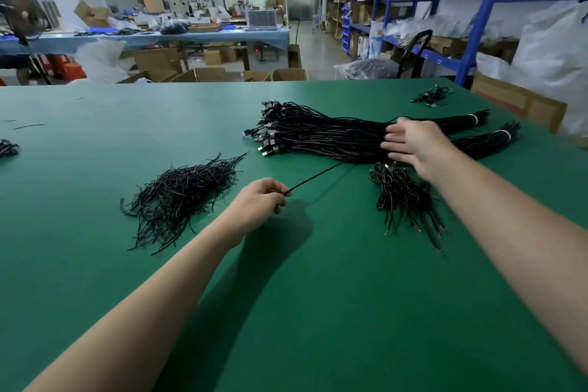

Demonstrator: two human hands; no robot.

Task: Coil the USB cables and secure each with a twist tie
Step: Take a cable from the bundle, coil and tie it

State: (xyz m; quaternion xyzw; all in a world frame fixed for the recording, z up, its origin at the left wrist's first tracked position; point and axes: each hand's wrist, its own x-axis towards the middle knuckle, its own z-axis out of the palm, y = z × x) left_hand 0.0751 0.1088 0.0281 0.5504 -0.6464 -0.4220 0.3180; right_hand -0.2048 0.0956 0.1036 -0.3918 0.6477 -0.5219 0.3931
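Green table (286, 312): bundle of black USB cables (311, 134) at far centre-right, plugs pointing left. Right hand (413, 143): fingers straight and spread, resting on the bundle. Left hand (261, 197): fingertips pinching one cable (318, 176), stretched taut from the bundle. Heap of twist ties (181, 197) at left. Pile of coiled cables (397, 191) beside the right forearm.

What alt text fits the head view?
The left hand pinches one black USB cable stretched from a large bundle of cables on a green table, while the right hand rests open-fingered on the bundle. A heap of black twist ties lies beside the left hand.
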